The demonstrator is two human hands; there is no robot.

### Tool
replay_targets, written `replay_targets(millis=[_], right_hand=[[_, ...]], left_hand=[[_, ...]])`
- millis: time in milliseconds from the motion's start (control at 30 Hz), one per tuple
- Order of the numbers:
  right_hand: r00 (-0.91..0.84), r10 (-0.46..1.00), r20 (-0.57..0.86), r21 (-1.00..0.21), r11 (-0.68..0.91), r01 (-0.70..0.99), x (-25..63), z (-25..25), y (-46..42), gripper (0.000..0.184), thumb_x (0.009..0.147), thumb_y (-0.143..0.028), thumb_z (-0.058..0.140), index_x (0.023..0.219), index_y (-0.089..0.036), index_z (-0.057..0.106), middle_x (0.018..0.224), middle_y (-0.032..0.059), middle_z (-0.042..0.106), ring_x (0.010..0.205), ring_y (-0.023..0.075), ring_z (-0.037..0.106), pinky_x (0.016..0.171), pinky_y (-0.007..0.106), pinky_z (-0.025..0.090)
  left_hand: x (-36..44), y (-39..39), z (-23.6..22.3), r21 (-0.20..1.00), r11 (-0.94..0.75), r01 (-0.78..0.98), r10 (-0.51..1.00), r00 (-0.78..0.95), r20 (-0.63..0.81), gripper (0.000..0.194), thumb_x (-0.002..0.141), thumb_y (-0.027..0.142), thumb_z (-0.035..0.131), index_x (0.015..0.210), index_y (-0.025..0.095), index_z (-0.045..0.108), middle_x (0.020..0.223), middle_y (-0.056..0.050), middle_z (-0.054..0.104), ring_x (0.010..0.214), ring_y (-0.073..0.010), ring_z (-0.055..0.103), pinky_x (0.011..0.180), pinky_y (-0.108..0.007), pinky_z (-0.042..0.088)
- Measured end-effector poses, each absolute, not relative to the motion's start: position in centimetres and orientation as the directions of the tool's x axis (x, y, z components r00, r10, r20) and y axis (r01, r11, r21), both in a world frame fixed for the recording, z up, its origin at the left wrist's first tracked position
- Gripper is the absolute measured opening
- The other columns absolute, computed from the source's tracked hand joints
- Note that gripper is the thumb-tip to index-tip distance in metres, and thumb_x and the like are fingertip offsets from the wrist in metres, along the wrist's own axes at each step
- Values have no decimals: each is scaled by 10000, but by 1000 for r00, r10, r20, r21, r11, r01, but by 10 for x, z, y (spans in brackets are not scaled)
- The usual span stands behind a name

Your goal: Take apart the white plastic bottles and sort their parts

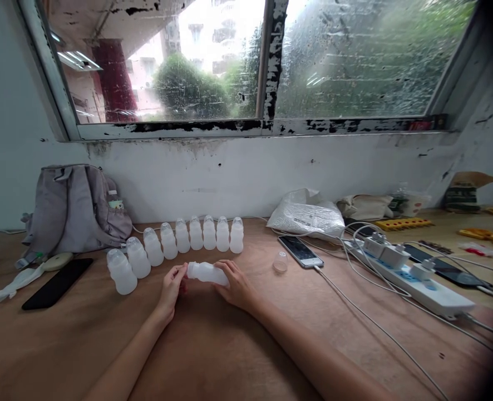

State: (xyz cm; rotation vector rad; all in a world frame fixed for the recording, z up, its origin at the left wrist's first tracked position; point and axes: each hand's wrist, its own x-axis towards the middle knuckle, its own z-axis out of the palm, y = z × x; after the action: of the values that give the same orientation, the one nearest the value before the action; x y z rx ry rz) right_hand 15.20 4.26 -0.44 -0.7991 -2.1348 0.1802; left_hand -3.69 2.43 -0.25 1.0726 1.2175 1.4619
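A frosted white baby bottle [207, 273] lies sideways between my two hands, just above the wooden table. Its neck end points left, and the fingers of my left hand [174, 287] are closed at that end. My right hand [235, 285] wraps round the base end. A clear dome cap [280, 262] rests on the table to the right. Behind my hands, several like bottles with clear caps stand upright in a curved row, from the nearest bottle [122, 273] on the left to the last bottle [237, 236] on the right.
A phone [300, 252] on a white cable lies right of the cap. Farther right is a white power strip [413, 281] with chargers. A silvery bag [307, 214] sits by the wall. At left are a grey backpack [75, 206] and a black phone [58, 284].
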Motion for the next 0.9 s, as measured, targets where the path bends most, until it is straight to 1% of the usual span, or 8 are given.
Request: replay_targets(millis=[100, 167, 300, 467, 667, 733, 833, 900], right_hand=[[-454, 603, 656, -393, 786, 477, 156, -5, 45, 393, 714, -159, 558, 1083, -204, 432, 1062, 91, 479, 992, 215, 451, 863, 366, 399], [-454, 604, 655, -393, 785, 478, 158, -5, 46, 388, 713, -152, 558, 1077, -203, 434, 1061, 88, 478, 992, 210, 450, 866, 360, 398], [-453, 601, 659, -394, 788, 473, 157, -5, 46, 377, 718, -158, 555, 1073, -206, 435, 1055, 86, 481, 986, 210, 457, 852, 366, 406], [-457, 580, 674, -376, 802, 464, 157, -6, 46, 374, 728, -166, 549, 1080, -198, 429, 1059, 94, 480, 988, 216, 459, 845, 372, 411], [-440, 573, 691, -369, 804, 467, 157, -7, 47, 365, 736, -184, 548, 1079, -195, 423, 1053, 95, 485, 984, 217, 458, 848, 377, 409], [-445, 568, 693, -361, 807, 467, 158, -7, 47, 365, 736, -174, 544, 1080, -195, 423, 1053, 94, 487, 988, 218, 456, 853, 381, 407], [-449, 566, 691, -355, 808, 471, 158, -7, 47, 360, 739, -172, 541, 1079, -196, 425, 1053, 93, 487, 992, 220, 455, 858, 388, 405], [-444, 570, 691, -357, 803, 477, 158, -7, 48, 359, 741, -181, 544, 1080, -194, 425, 1053, 94, 487, 988, 221, 457, 856, 390, 407]], left_hand=[[-36, 23, -2, 991, -95, -94, 977, -197, 75, 389, 632, 489, 596, 858, 173, 571, 659, 25, 520, 473, -67, 468, 396, -165, 350], [-35, 23, -2, 991, -100, -84, 976, -202, 81, 393, 634, 479, 596, 883, 176, 574, 688, 13, 528, 509, -75, 484, 405, -162, 361], [-36, 23, -1, 993, -93, -74, 978, -196, 77, 382, 654, 468, 580, 904, 180, 579, 729, -2, 537, 547, -84, 485, 417, -159, 370], [-36, 24, -1, 993, -97, -62, 978, -193, 84, 407, 659, 474, 566, 927, 168, 592, 709, -12, 542, 562, -100, 494, 419, -166, 375], [-36, 24, -2, 993, -68, -98, 981, -187, 49, 373, 665, 443, 581, 911, 163, 588, 717, -13, 540, 576, -101, 500, 424, -166, 367], [-37, 25, -1, 990, -67, -123, 980, -194, 42, 375, 662, 406, 601, 947, 163, 575, 769, -31, 560, 638, -117, 526, 451, -169, 382], [-39, 26, 0, 979, -83, -185, 981, -188, 48, 413, 639, 318, 640, 1014, 175, 540, 914, -62, 589, 779, -148, 554, 535, -186, 420], [-39, 27, -1, 970, -95, -224, 983, -172, 56, 415, 643, 302, 641, 1025, 185, 528, 961, -64, 593, 844, -158, 552, 595, -205, 438]])
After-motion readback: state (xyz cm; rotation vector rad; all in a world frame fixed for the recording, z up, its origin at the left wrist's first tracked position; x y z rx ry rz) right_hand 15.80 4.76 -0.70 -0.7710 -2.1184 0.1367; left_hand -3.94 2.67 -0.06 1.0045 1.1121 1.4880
